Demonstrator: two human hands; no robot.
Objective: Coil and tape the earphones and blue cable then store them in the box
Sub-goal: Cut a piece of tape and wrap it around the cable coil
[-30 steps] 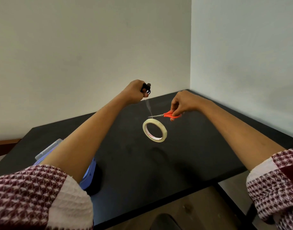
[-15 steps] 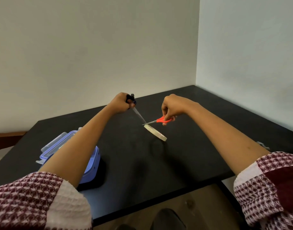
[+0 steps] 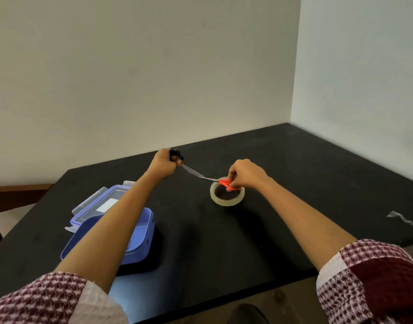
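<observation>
While scissors (image 3: 226, 182) point left, tape strip (image 3: 192, 171) stretches taut — up-left.

the left hand (image 3: 164, 163) closes over a dark bundle (image 3: 176, 157), most of it hidden. the left forearm covers much of the blue box (image 3: 143, 232) and its lid (image 3: 96, 202). the right hand (image 3: 245, 175) hides the scissors' (image 3: 225, 182) handles.
</observation>
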